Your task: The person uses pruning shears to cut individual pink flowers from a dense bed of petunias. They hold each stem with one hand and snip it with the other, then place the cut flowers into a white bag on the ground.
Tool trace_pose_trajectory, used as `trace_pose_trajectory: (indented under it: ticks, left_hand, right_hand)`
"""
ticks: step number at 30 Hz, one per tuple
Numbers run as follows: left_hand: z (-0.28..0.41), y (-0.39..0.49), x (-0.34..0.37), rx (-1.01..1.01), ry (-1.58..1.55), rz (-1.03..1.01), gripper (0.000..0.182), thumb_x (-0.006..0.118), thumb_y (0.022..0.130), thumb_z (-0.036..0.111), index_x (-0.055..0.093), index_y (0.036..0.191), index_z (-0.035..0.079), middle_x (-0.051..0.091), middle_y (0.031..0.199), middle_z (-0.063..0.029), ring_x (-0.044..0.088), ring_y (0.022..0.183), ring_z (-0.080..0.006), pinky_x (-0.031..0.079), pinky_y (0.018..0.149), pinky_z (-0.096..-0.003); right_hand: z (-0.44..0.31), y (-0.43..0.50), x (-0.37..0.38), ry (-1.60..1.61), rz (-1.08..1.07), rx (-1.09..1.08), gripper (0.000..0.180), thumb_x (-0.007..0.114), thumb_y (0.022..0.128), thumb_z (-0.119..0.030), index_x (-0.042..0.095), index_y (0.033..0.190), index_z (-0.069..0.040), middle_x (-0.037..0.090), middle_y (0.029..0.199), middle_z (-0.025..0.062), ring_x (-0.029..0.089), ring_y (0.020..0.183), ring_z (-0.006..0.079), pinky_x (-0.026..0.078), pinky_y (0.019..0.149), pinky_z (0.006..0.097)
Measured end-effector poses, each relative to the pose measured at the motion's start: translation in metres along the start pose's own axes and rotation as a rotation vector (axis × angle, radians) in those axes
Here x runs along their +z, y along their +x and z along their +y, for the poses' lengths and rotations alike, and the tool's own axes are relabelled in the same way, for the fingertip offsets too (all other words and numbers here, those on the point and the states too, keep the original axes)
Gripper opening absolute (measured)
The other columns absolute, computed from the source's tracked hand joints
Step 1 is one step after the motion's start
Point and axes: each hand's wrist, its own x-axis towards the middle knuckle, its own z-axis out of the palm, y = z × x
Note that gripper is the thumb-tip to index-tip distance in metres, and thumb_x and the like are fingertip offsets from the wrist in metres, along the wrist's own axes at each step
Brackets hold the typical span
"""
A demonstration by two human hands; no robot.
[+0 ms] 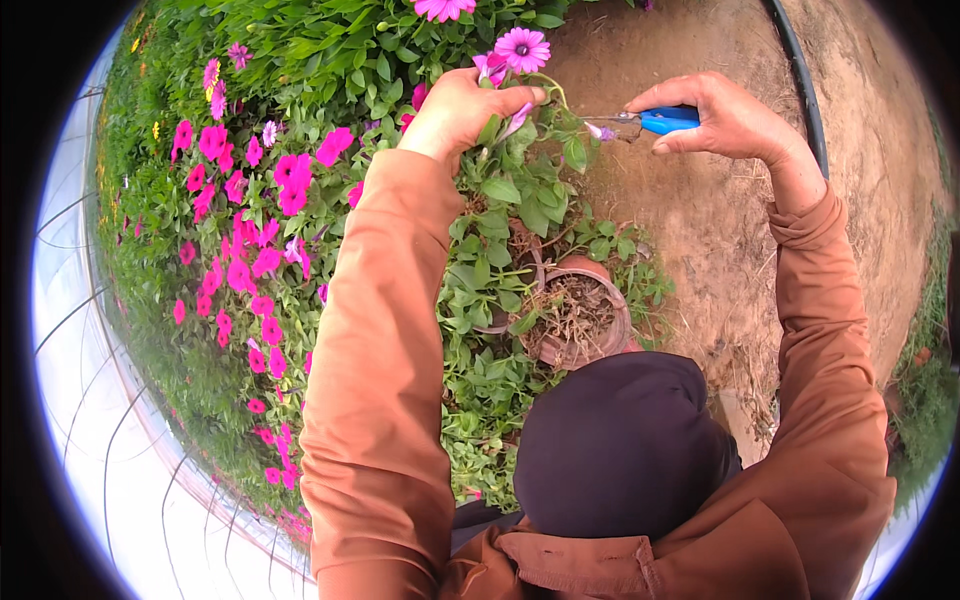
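Note:
My left hand [461, 112] grips a leafy flowering stem [556, 86] at the edge of the plants, its thumb over a pale purple wilted petal [517, 120]. Just past the fingers a pink daisy-like flower [523, 50] stands open. In my right hand [724, 120] are small garden snips with blue handles [670, 120], held between thumb and fingers. Their thin metal blades point left towards the foliage, close above a withered purple-white blossom [600, 133]. Whether the blades touch a stem cannot be made out. Leaves hide some of my left fingers.
Below the hands a terracotta-coloured pot [619, 315] holds dry plant litter [574, 311]. Magenta petunias [292, 180] fill the bed on the left. A black hose [799, 75] crosses the bare soil path [720, 247] on the right. A dark cap [622, 442] shows at the bottom.

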Motion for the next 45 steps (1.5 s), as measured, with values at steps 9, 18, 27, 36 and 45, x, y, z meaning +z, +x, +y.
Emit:
trace_pose_trajectory:
  ticks: [9,18,27,36,45]
  left_hand:
    - [0.011,0.013,0.019,0.019,-0.319,0.039,0.037,0.079,0.078,0.007,0.063,0.109,-0.005,0.071,0.089,-0.0116,0.068,0.068,-0.0172,0.058,0.058,-0.0333]
    - [0.001,-0.014,-0.066,0.054,-0.440,0.094,0.026,0.072,0.086,0.010,0.068,0.110,0.002,0.072,0.093,-0.0076,0.069,0.070,-0.0160,0.060,0.063,-0.0316]
    - [-0.031,-0.007,-0.029,0.037,0.420,-0.248,0.054,0.091,0.066,0.021,0.068,0.110,0.002,0.071,0.099,-0.0081,0.065,0.095,-0.0184,0.049,0.088,-0.0326]
    - [-0.062,0.001,-0.044,-0.123,0.208,-0.020,0.044,0.084,0.075,0.016,0.069,0.115,0.004,0.071,0.102,-0.0040,0.062,0.092,-0.0140,0.046,0.089,-0.0304]
    - [-0.066,-0.016,-0.052,-0.207,-0.236,-0.087,0.031,0.076,0.084,0.012,0.066,0.112,0.001,0.071,0.097,-0.0055,0.068,0.080,-0.0148,0.055,0.071,-0.0294]
  right_hand:
    - [-0.013,-0.008,0.002,-0.151,0.087,0.039,0.044,0.078,0.076,-0.029,0.069,0.112,-0.006,0.070,0.099,0.0156,0.067,0.089,0.0335,0.053,0.079,0.0390]
    - [-0.014,-0.035,0.036,0.095,-0.040,0.239,0.044,0.076,0.079,-0.033,0.068,0.115,-0.009,0.071,0.100,0.0137,0.068,0.090,0.0274,0.052,0.080,0.0378]
    - [-0.033,-0.007,0.083,-0.007,-0.145,0.293,0.054,0.074,0.079,-0.048,0.066,0.118,-0.012,0.072,0.100,0.0128,0.069,0.092,0.0332,0.053,0.079,0.0415]
    - [-0.030,-0.008,0.081,0.120,0.058,0.321,0.048,0.073,0.081,-0.043,0.067,0.117,-0.012,0.071,0.102,0.0135,0.068,0.094,0.0327,0.052,0.082,0.0407]
    - [-0.036,0.001,0.081,0.280,0.125,0.243,0.048,0.074,0.083,-0.040,0.066,0.120,-0.011,0.071,0.105,0.0115,0.068,0.097,0.0271,0.052,0.084,0.0370]
